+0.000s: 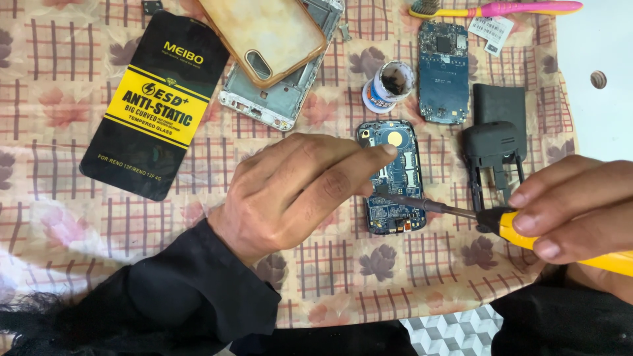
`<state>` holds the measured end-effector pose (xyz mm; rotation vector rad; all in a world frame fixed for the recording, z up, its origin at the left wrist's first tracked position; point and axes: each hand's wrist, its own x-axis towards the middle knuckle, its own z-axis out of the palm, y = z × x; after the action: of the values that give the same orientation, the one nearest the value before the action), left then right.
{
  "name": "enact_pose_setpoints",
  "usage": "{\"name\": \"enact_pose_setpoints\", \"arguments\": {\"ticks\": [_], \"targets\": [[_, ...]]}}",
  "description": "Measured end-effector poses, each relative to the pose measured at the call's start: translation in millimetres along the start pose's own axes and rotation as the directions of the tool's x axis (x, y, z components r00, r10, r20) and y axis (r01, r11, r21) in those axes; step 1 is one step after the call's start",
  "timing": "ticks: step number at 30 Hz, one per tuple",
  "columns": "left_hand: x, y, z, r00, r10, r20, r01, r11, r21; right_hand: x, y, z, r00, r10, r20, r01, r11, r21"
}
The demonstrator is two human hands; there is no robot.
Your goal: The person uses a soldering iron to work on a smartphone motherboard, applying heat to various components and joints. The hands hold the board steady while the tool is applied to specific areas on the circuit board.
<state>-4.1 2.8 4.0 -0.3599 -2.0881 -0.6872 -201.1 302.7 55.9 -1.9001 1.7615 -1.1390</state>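
Observation:
A blue phone circuit board (395, 173) lies on the patterned cloth (59, 99) at the middle. My left hand (297, 191) rests on its left edge, fingers pressing it down, index tip near a round gold part. My right hand (577, 204) grips a yellow-handled screwdriver (508, 224). Its dark shaft reaches left and its tip sits on the board's left middle, partly hidden by my left fingers.
A second blue board (443, 72), a small round white jar (389, 86), a black phone housing frame (494, 155), a silver phone frame (277, 102) under a yellowed clear case (264, 33), a black and yellow packet (158, 105), and a toothbrush (501, 8) lie around.

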Motion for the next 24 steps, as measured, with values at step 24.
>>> {"name": "enact_pose_setpoints", "arguments": {"ticks": [24], "targets": [[0, 1, -3, 1.000, 0.001, 0.020, -0.002, 1.000, 0.018, 40, -17, -9, 0.938, -0.096, 0.333, 0.026, 0.978, 0.209]]}}
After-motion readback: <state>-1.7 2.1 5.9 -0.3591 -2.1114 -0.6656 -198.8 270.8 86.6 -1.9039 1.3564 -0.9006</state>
